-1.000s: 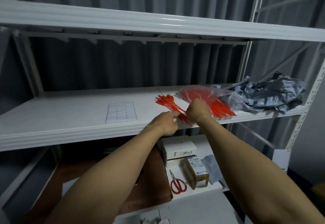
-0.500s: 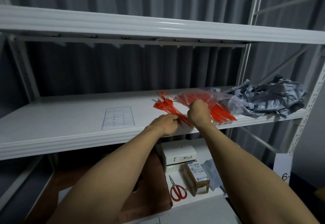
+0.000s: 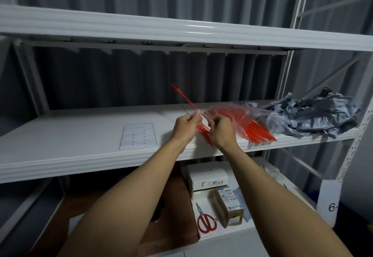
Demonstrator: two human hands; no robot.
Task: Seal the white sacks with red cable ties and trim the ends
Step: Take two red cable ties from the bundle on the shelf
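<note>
A: The cable ties (image 3: 260, 133) are bright red, all one shade. The bag (image 3: 245, 113) round them is clear with a pinkish cast.

B: The shelf (image 3: 70, 139) under them is plain white. The label sheet (image 3: 138, 135) on it is white too, outlined in thin blue, with small dark dots.

A: The crumpled wrapping (image 3: 314, 115) is slate grey. The wall (image 3: 121, 79) behind is darker grey in vertical ribs.

B: Lower down, the scissors (image 3: 206, 224) have red handles. The box (image 3: 207, 176) is white. The carton (image 3: 229, 206) is brown with a white-and-blue label.
</note>
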